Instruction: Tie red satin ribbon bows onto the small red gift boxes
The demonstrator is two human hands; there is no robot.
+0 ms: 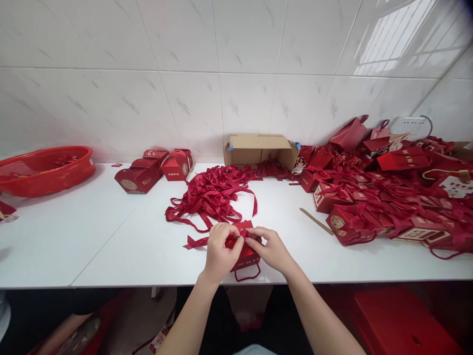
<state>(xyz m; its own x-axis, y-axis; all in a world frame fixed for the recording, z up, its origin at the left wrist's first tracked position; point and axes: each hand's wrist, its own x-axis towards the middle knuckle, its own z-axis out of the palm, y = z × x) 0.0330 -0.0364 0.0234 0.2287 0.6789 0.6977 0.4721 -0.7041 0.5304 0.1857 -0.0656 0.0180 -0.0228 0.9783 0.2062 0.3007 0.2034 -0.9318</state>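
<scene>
A small red gift box (247,255) sits near the front edge of the white table (111,236), with a red ribbon (195,241) trailing off it to the left. My left hand (220,251) pinches the ribbon on top of the box. My right hand (270,248) meets it from the right, fingers also closed on the ribbon. Just behind the box lies a tangled heap of loose red ribbons (214,193).
A red plastic basin (46,169) stands at far left. Three closed red boxes (148,172) sit at the back left. An open cardboard carton (260,149) lies against the tiled wall. A big pile of red boxes and bags (388,192) fills the right side, with a wooden stick (316,221) beside it.
</scene>
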